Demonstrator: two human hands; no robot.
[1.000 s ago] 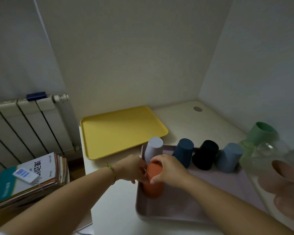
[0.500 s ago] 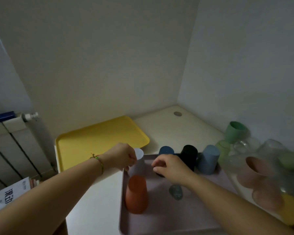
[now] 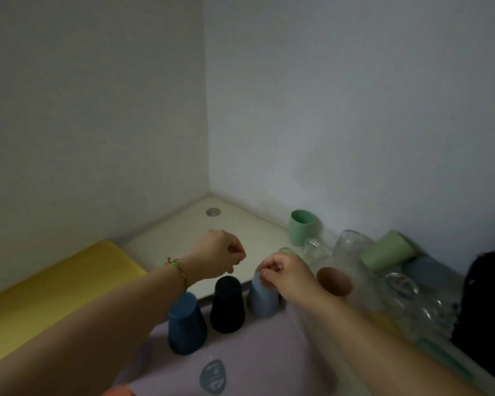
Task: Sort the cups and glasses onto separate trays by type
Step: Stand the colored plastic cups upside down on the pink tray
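The yellow tray (image 3: 55, 295) lies left of the pink tray (image 3: 269, 352), both on the pale surface (image 3: 189, 224). Right of the pink tray, clear glasses (image 3: 352, 247) lie jumbled in a heap. A green cup (image 3: 300, 227) stands upright at the heap's far end, and a brown cup (image 3: 333, 281) lies on its side at the end nearest the tray.

Treat the glasses as the heavy, slick, breakable lot. Take each one round the middle of its wall, one at a time. They seem to lean on one another, so lifting one may set its neighbours rolling.

Along the pink tray's far edge three cups stand mouth down in a row: the blue cup (image 3: 186, 327), the black cup (image 3: 227, 307) and the pale cup (image 3: 263, 301). These look light, stiff and matt, so a grip round the wall near the upturned base should hold.

Your left hand (image 3: 217, 254) hovers beyond the black cup, fingers curled on nothing. Your right hand (image 3: 286, 277), also curled, is at the pale cup's top. Whether it touches the cup cannot be told.
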